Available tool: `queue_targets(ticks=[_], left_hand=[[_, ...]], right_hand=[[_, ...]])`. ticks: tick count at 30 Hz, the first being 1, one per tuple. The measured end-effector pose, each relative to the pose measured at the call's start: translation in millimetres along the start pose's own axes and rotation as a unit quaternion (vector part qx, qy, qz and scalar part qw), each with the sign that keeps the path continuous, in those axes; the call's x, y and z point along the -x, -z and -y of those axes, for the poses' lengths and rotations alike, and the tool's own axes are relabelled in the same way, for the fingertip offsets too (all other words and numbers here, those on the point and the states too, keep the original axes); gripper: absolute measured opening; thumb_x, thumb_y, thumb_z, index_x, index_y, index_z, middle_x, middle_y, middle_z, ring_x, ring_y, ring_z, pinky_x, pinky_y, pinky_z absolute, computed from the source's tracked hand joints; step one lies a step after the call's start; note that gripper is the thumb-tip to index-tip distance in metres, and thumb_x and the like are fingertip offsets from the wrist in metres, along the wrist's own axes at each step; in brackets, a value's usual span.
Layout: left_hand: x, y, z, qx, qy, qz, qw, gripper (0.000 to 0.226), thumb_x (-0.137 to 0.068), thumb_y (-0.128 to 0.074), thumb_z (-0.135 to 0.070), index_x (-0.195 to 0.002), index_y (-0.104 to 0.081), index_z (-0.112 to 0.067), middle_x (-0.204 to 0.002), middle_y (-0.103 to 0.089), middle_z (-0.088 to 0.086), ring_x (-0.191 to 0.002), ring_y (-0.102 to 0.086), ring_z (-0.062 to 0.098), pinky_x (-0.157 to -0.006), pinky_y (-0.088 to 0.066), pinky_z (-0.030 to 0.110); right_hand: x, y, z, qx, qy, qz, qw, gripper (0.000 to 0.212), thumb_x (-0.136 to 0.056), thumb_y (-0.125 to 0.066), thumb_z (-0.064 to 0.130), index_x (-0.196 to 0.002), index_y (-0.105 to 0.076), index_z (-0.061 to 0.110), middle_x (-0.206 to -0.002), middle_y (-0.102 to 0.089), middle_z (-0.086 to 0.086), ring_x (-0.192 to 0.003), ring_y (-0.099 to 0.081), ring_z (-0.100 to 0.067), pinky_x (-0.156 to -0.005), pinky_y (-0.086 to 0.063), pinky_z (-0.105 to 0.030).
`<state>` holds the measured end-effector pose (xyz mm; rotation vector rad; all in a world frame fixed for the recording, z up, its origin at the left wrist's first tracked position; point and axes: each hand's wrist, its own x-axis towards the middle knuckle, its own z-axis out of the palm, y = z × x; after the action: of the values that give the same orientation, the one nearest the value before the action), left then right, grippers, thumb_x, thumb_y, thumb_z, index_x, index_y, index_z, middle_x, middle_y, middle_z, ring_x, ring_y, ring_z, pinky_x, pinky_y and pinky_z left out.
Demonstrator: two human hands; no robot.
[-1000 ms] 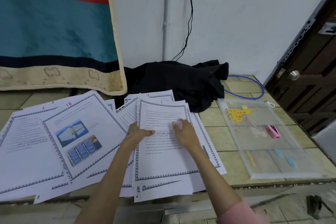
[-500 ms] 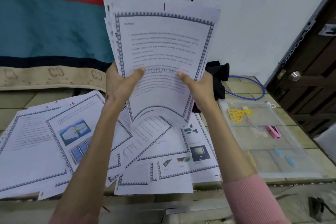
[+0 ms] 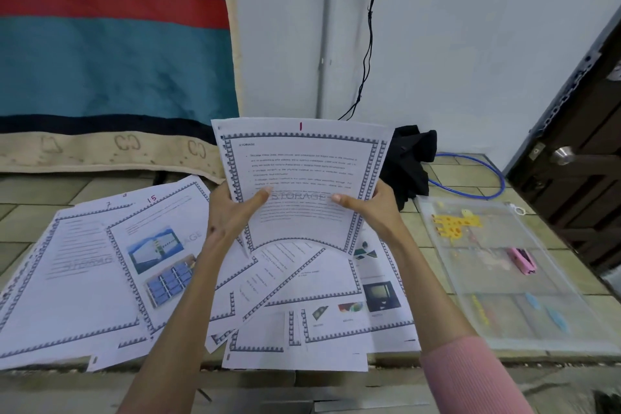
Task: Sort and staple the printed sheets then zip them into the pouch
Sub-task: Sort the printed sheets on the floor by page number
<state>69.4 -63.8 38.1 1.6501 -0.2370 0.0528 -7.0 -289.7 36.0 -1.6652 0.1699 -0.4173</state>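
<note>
Both my hands hold a stack of printed sheets upright above the tiled counter.

My left hand (image 3: pixel 232 212) grips the stack (image 3: pixel 304 178) at its left edge and my right hand (image 3: pixel 376 208) grips its right edge, each thumb pressed across the front page and the other fingers hidden behind the paper. The front page is headed STORAGE and marked 1 in red at the top. More loose sheets (image 3: pixel 111 272) lie fanned over the counter (image 3: pixel 433 245) below and to the left, one marked 15. The clear zip pouch (image 3: pixel 497 279) lies flat on the right, well apart from the stack, with a pink stapler (image 3: pixel 522 260) resting on or inside it; I cannot tell which. A black cloth (image 3: pixel 410 161) sits at the far edge.
</note>
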Motion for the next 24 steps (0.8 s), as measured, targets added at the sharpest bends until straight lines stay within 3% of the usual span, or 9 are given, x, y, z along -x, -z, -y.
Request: queue_targets(ticks=[5, 9, 13, 15, 17, 21, 24], left_hand=[[-2.5, -2.0, -4.4, 0.054, 0.018, 0.005, 0.998, 0.04, -0.073, -0.078, -0.014, -0.108, -0.06, -0.021, -0.099, -0.064, -0.015, -0.094, -0.061, -0.001, -0.081, -0.051, 0.022], [1.3, -4.1, -9.6, 0.05, 0.021, 0.023, 0.998, 0.038, -0.073, -0.077, -0.008, -0.094, -0.055, -0.031, -0.091, -0.06, -0.017, -0.085, -0.06, 0.0, -0.079, -0.047, 0.02], [3.0, -6.9, -16.4, 0.056, 0.029, 0.027, 0.998, 0.039, -0.073, -0.077, -0.008, -0.09, -0.052, -0.032, -0.099, -0.059, -0.009, -0.091, -0.057, 0.008, -0.083, -0.046, 0.022], [1.4, -7.5, -16.6, 0.052, 0.031, 0.027, 0.998, 0.036, -0.072, -0.077, -0.009, -0.093, -0.055, -0.029, -0.101, -0.06, -0.007, -0.093, -0.058, 0.008, -0.077, -0.047, 0.019], [1.5, -7.5, -18.5, 0.051, 0.035, 0.022, 0.998, 0.036, -0.073, -0.077, -0.011, -0.097, -0.054, -0.025, -0.103, -0.059, -0.005, -0.096, -0.057, 0.01, -0.081, -0.046, 0.021], [8.5, -9.4, -11.2, 0.036, 0.055, 0.041, 0.997, 0.034, -0.076, -0.074, -0.008, -0.083, -0.05, -0.031, -0.101, -0.057, -0.004, -0.095, -0.054, 0.011, -0.088, -0.041, 0.023], [11.1, -12.7, -3.4, 0.036, 0.095, 0.018, 0.995, 0.03, -0.074, -0.077, -0.014, -0.09, -0.053, -0.023, -0.099, -0.059, 0.0, -0.098, -0.055, 0.016, -0.087, -0.041, 0.024]], right_hand=[[-3.6, -5.9, -1.2, -0.009, -0.022, 0.024, 0.999, 0.028, -0.07, -0.08, 0.007, -0.094, -0.07, 0.017, -0.097, -0.073, 0.007, -0.089, -0.071, -0.009, -0.071, -0.055, -0.02], [-2.9, -10.9, -6.8, -0.012, -0.031, 0.01, 0.999, 0.03, -0.068, -0.083, 0.013, -0.094, -0.07, 0.02, -0.096, -0.073, 0.007, -0.089, -0.07, -0.007, -0.072, -0.056, -0.02], [-3.3, -15.4, -11.2, -0.006, -0.048, 0.01, 0.999, 0.03, -0.068, -0.083, 0.012, -0.093, -0.07, 0.021, -0.094, -0.072, 0.009, -0.085, -0.07, -0.001, -0.069, -0.053, -0.015], [-3.8, -17.2, -12.9, 0.0, -0.049, 0.006, 0.999, 0.032, -0.068, -0.083, 0.012, -0.096, -0.069, 0.018, -0.096, -0.071, 0.008, -0.083, -0.069, 0.0, -0.068, -0.053, -0.013], [-4.4, -17.8, -13.3, -0.004, -0.052, -0.002, 0.999, 0.032, -0.068, -0.083, 0.011, -0.097, -0.068, 0.016, -0.095, -0.071, 0.007, -0.082, -0.069, 0.001, -0.067, -0.053, -0.012], [-2.7, -16.1, -20.6, -0.001, -0.062, 0.005, 0.998, 0.037, -0.069, -0.082, 0.009, -0.103, -0.068, 0.011, -0.1, -0.071, 0.001, -0.083, -0.068, 0.002, -0.068, -0.052, -0.011], [0.9, -16.3, -31.1, 0.013, -0.077, 0.009, 0.997, 0.043, -0.068, -0.083, 0.008, -0.108, -0.068, 0.009, -0.106, -0.071, -0.002, -0.088, -0.067, -0.001, -0.071, -0.053, -0.014]])
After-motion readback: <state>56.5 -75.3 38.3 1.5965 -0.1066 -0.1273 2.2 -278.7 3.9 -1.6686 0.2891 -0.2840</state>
